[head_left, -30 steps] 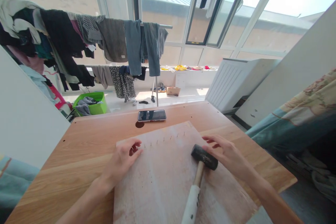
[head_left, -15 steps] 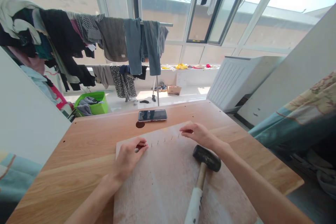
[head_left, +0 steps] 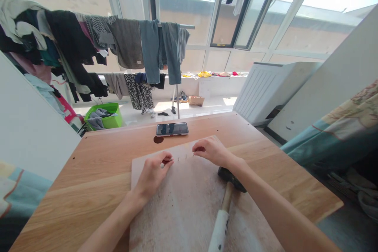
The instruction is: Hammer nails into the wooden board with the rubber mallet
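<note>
A thin pale board (head_left: pixel 177 212) lies on the wooden table, with a row of small upright nails (head_left: pixel 186 156) near its far edge. My left hand (head_left: pixel 154 171) is pinched at the left end of this row. Something small and whitish shows at its fingers, too small to name. Over the right part of the row, my right hand (head_left: pixel 212 152) has its fingertips closed beside a nail; whatever they hold is hidden. A hammer (head_left: pixel 220 224) with a black head and a partly white handle lies on the board, its head partly behind my right forearm.
A phone (head_left: pixel 172 128) lies on the wooden table (head_left: pixel 97 165) beyond the board, beside a dark round hole (head_left: pixel 158 139). Past the table are a green basket (head_left: pixel 113 116) of clothes, a rack of hanging laundry (head_left: pixel 126 47) and a white ribbed cabinet (head_left: pixel 254 90). A curtain (head_left: pixel 333 126) hangs at the right.
My right hand has moved left along the nail row and now covers its right end. My left hand has shifted slightly right and away from me, over the leftmost nail. The hammer stays put.
</note>
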Tool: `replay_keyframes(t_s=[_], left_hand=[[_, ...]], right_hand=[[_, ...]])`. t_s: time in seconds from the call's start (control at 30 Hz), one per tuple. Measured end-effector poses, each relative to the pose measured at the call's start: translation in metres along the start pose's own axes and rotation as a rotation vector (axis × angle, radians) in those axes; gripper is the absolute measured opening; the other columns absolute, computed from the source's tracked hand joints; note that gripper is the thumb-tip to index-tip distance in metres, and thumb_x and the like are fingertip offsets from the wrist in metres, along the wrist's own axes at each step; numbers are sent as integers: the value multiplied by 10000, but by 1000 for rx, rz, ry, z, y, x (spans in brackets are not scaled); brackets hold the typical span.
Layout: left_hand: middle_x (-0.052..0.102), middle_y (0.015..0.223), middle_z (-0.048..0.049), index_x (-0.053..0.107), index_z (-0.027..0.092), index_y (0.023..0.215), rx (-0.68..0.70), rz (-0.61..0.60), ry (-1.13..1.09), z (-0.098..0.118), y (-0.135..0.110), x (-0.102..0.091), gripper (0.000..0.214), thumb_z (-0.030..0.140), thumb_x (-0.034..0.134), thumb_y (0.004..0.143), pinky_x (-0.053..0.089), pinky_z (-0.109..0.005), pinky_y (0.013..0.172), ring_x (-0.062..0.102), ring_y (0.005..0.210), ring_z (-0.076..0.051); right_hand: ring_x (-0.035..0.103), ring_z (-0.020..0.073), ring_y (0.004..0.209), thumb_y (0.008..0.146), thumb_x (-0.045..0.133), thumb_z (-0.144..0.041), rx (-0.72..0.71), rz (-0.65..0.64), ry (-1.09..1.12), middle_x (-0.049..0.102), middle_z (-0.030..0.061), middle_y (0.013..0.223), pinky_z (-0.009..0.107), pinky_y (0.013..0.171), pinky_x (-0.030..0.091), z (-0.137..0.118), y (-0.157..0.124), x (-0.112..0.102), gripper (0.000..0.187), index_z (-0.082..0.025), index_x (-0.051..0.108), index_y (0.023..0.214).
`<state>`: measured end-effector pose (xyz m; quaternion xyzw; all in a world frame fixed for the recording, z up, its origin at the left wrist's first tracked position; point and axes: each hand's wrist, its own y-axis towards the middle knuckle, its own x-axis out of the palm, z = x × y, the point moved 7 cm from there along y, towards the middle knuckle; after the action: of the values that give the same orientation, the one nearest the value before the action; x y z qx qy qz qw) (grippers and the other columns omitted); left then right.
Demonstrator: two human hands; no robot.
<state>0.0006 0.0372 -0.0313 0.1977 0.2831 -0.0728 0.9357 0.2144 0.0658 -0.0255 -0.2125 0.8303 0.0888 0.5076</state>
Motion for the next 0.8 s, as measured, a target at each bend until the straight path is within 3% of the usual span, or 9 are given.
replay_keyframes(t_s=[0.1, 0.33, 0.47, 0.57, 0.7, 0.8], left_hand=[[775, 830, -17, 680, 201, 881, -6, 42, -25, 5, 4, 1, 91, 286, 656, 856, 599, -307, 765, 741, 746, -190], [777, 859, -25, 690, 200, 893, -3, -45, -67, 9, 12, 22, 81, 229, 626, 852, 597, -318, 777, 738, 776, -197], [777, 845, -20, 696, 198, 894, -36, -5, -122, 12, 12, 13, 107, 284, 649, 851, 605, -324, 789, 737, 761, -192], [774, 832, -20, 702, 191, 888, -60, -5, -152, 18, 10, 5, 128, 308, 669, 849, 605, -312, 775, 732, 751, -188], [766, 844, -18, 713, 193, 892, 4, -117, -144, 32, 3, 9, 130, 294, 634, 907, 594, -289, 771, 718, 775, -178], [764, 1050, -40, 711, 228, 1092, 139, -239, -56, 44, -14, 9, 186, 277, 640, 927, 586, -333, 904, 720, 961, -204]], right_hand=[[687, 220, 1030, 988, 632, -342, 1, 29, 6, 673, 77, 1254, 429, 883, 587, -1, -2, -3, 290, -191, 644, 1235], [687, 210, 1016, 996, 619, -342, -20, 19, 35, 681, 71, 1242, 414, 882, 586, -23, 2, 3, 252, -202, 662, 1201], [687, 213, 1018, 993, 623, -343, -39, -5, 81, 675, 74, 1254, 414, 875, 590, -39, 11, 11, 269, -200, 654, 1219], [700, 198, 958, 989, 630, -345, -37, 19, 124, 706, 59, 1166, 398, 843, 595, -47, 9, 5, 237, -180, 676, 1153], [725, 172, 795, 919, 667, -196, -41, 45, 205, 780, 15, 845, 289, 760, 579, -56, -7, -7, 103, -176, 768, 926], [747, 168, 812, 837, 695, -112, -75, 1, 270, 815, 6, 886, 234, 761, 576, -64, -28, -5, 223, -211, 800, 1007]])
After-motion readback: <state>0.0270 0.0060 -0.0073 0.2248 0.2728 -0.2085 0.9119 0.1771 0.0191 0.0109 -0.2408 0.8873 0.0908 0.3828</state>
